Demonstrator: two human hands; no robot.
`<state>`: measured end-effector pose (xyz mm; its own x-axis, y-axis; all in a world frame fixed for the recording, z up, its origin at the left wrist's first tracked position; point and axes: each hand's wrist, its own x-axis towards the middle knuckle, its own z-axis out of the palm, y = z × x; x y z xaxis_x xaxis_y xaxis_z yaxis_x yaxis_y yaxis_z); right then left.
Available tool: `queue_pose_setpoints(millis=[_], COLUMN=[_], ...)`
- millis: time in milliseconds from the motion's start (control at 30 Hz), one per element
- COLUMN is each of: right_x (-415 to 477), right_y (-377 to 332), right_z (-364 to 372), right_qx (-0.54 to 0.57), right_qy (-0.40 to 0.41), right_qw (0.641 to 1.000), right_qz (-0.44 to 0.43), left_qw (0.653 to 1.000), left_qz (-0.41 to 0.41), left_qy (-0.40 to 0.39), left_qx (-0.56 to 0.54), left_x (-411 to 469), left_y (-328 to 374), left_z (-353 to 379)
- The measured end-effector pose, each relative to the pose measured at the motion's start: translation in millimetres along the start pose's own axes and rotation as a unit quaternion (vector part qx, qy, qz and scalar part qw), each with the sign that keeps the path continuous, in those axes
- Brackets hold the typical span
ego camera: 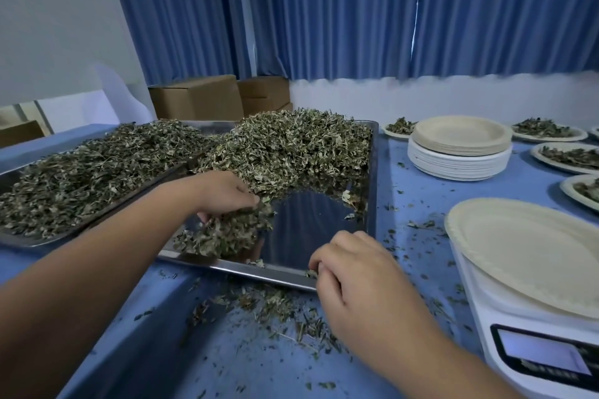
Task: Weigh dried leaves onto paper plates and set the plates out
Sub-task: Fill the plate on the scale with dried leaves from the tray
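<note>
Left hand (223, 193) was down in the tray (373, 172), fingers curled round a clump of leaves (291, 146) at the near edge of the pile. The clump sat on the tray floor, left of its bare mirror patch. Bulk of the leaves was heaped across the tray's far half.

Right hand (353, 272) was at the tray's near rim, close to its right corner, fingers curled tight and thumb tucked in. A leaf scrap showed at the fingertips. Couldn't tell if I was pinching it, holding the rim, or gripping nothing.

Second tray (19, 241) lay left of the tray, edges touching or overlapping, also full of leaves.

Crumbs (259, 301) were scattered on the table (227, 366) just in front of the tray's near rim and along its right side.

Scale (505, 334) stood right of the tray, near side, with an empty plate (531, 253) on top. Display unreadable.

Stack (460, 146) of empty plates stood right of the tray's far corner. Filled plates (564, 155) were laid out beyond and to the right of that, well apart from the tray.
</note>
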<state>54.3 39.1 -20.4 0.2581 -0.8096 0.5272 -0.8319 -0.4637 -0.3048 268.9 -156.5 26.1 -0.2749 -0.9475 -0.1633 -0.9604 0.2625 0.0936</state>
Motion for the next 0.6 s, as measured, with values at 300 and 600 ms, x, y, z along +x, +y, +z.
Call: queue_pose_setpoints(millis=[300, 600], right_x=[-1.6, -8.0], right_y=[-1.4, -6.3], right_z=[-0.6, -16.3], right_qx=[0.016, 0.048], right_qy=[0.002, 0.012], right_qw=[1.000, 0.999], right_qz=[0.008, 0.007], left_qw=[0.992, 0.987], left_qz=[-0.013, -0.112], left_qy=[-0.124, -0.113], left_qx=[-0.002, -0.037], left_x=[-78.0, -86.5], left_y=[33.7, 61.8], left_z=[-0.1, -20.7])
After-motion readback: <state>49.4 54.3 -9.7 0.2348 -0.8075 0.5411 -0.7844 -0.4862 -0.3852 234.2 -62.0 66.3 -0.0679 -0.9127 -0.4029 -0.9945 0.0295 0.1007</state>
